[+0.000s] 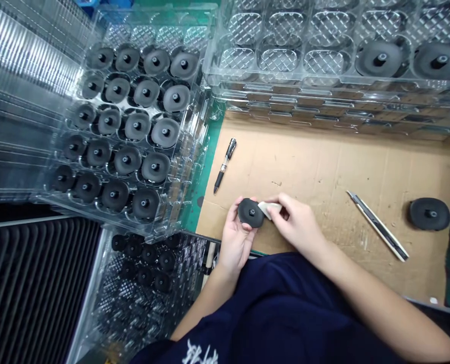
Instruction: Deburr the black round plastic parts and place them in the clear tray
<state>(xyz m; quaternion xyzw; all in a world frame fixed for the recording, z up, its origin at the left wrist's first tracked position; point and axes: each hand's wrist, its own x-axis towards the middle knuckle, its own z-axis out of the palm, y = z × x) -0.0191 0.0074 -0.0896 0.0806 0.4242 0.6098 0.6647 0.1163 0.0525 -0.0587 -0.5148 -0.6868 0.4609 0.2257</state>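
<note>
My left hand (237, 236) is closed around the rim of a black rounded plastic part (246, 214), whose short central stem faces up. Between the thumb and fingers of my right hand (295, 222) is a small whitish pad (269, 209), its kind unclear. The pad's tip touches the right edge of the black part. Both hands are above the near edge of a cardboard sheet (304, 167). Part of the pad is hidden by my right fingers.
A pen (225, 166) and a utility knife (378, 225) lie on the cardboard, with another black part (430, 214) at the right. A clear tray (189, 167) of black parts stands at left. Stacked clear trays (255, 87) line the back. A dark ribbed stack (31, 283) is lower left.
</note>
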